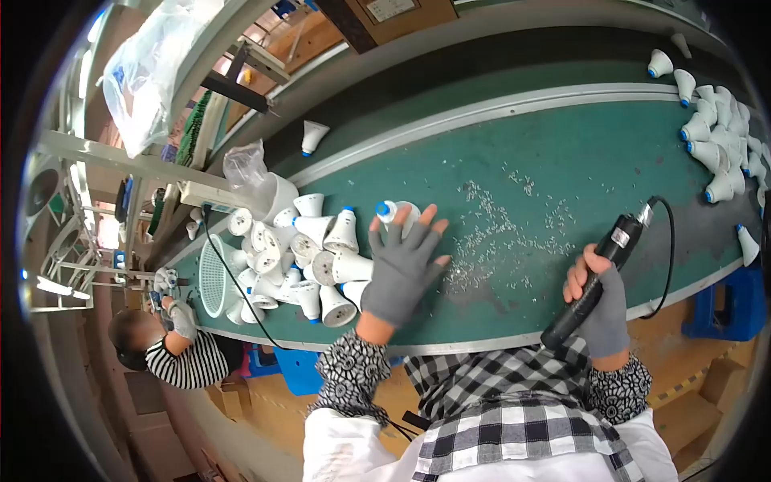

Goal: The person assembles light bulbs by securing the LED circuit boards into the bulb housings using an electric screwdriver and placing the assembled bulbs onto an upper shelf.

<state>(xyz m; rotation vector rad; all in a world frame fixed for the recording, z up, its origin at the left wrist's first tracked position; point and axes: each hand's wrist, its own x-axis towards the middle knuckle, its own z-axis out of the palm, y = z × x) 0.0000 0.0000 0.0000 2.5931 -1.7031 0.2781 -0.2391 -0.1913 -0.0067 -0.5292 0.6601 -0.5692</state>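
Observation:
My left hand (401, 269), in a grey fingerless glove, reaches over the green work surface with its fingers spread. Just beyond its fingertips is a white bulb housing with a blue cap (387, 210), partly covered by the fingers; whether they touch it I cannot tell. My right hand (598, 293), gloved the same way, is wrapped round a black electric screwdriver (590, 289) held tilted near the front edge. A black cable (671, 265) curves from its upper end. Small loose screws (490, 229) lie scattered between the two hands.
Many white bulb housings (321, 265) are heaped left of my left hand, beside a pale green basket (214, 273). More housings (715, 136) lie at the far right. One housing (314, 136) rests beyond the metal rail (514, 110). Another person (189, 353) works at the far left.

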